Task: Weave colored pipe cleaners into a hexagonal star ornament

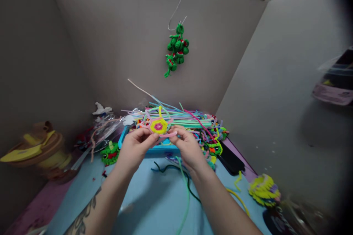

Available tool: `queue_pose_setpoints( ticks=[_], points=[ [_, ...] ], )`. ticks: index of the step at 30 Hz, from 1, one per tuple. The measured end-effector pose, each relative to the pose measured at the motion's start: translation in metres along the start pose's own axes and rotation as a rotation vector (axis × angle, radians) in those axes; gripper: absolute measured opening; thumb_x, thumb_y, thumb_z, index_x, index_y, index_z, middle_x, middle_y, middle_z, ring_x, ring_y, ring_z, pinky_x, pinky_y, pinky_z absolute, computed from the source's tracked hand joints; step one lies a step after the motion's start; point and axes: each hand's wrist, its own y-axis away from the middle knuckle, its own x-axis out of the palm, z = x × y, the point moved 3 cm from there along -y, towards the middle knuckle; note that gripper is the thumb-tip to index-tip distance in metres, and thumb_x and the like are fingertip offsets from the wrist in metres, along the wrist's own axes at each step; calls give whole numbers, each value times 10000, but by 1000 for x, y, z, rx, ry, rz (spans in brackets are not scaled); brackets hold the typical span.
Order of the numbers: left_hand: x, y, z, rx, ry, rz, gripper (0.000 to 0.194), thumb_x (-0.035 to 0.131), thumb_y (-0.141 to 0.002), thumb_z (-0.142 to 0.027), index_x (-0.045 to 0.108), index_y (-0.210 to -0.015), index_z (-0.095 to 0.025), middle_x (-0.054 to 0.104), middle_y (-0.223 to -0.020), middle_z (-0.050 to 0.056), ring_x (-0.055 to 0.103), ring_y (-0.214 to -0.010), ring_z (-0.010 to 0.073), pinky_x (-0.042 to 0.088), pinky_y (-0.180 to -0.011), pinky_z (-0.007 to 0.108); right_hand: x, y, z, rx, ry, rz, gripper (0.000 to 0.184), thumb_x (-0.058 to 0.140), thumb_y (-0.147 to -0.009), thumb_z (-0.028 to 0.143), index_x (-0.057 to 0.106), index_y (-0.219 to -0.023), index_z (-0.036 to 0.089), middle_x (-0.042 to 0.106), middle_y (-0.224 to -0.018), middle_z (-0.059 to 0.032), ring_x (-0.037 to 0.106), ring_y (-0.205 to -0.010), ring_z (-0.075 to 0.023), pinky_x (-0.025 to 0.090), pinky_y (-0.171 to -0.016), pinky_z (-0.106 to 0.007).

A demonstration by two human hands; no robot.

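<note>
Between my two hands is a pipe-cleaner flower (159,126), with a magenta centre, a yellow ring and pink and mint loops around it. My left hand (138,146) pinches its lower left edge between thumb and fingers. At its lower right, my right hand (187,147) grips a pink strand of it. The flower is held up above the front of a blue tray (162,151). Behind it lies a heap of loose pipe cleaners (190,121) in pastel colours. Parts of my fingers are hidden behind the flower.
A black phone (231,158) lies at the right. Green and dark strands (187,191) trail over the blue mat (154,198). A green fuzzy figure (110,153) sits left of the tray, a yellow bundle (264,190) at right. Green ornaments (177,49) hang on the grey partition (124,36).
</note>
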Motion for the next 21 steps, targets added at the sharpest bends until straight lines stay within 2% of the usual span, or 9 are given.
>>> queue_pose_setpoints(
  ticks=[4,7,10,12,14,16,19,21],
  points=[
    [5,3,0,45,-64,-40,178,722,-708,-326,665,-688,-158,656,-681,18,578,-653,144,449,-636,253,10,5,-9,201,-266,75,278,786,-584,245,615,-798,204,638,-808,12,583,-792,-147,450,-722,-265],
    [8,4,3,74,-100,-36,172,724,-701,-317,668,-689,-155,658,-698,29,584,-671,156,454,-643,263,17,7,-15,294,-376,70,361,826,-536,230,574,-793,197,646,-794,21,593,-732,-128,475,-688,-260],
    [9,4,5,89,-96,-13,161,724,-701,-302,667,-673,-155,647,-681,16,573,-648,142,449,-630,249,22,7,-19,278,-401,34,371,819,-548,251,553,-799,191,654,-753,17,580,-632,-112,476,-592,-239],
    [9,3,7,66,-51,-20,172,717,-717,-312,662,-678,-154,644,-674,7,577,-647,136,452,-643,245,24,7,-20,231,-383,0,390,793,-580,267,538,-869,200,655,-690,27,579,-573,-114,449,-521,-220],
    [7,2,8,34,22,-65,194,717,-722,-330,652,-683,-151,635,-661,-1,577,-641,131,454,-644,242,26,8,-21,202,-354,-38,423,754,-619,277,499,-951,216,651,-619,48,587,-522,-117,429,-492,-209],
    [5,1,9,15,110,-144,206,726,-714,-338,648,-693,-147,627,-657,-10,566,-630,121,450,-629,231,29,12,-21,207,-307,-31,389,712,-656,301,463,-944,223,651,-580,58,579,-461,-108,414,-475,-199],
    [3,0,9,2,219,-241,204,731,-711,-329,649,-714,-143,626,-669,-17,556,-631,108,444,-625,216,38,20,-19,250,-165,142,247,645,-704,318,460,-829,212,650,-574,57,538,-395,-79,378,-430,-176],
    [3,-1,8,-5,264,-252,203,725,-722,-329,656,-742,-139,640,-697,-9,568,-658,113,447,-643,219,42,25,-18,268,-16,277,149,597,-726,267,481,-798,207,635,-570,68,498,-367,-61,349,-404,-165]
  ],
)
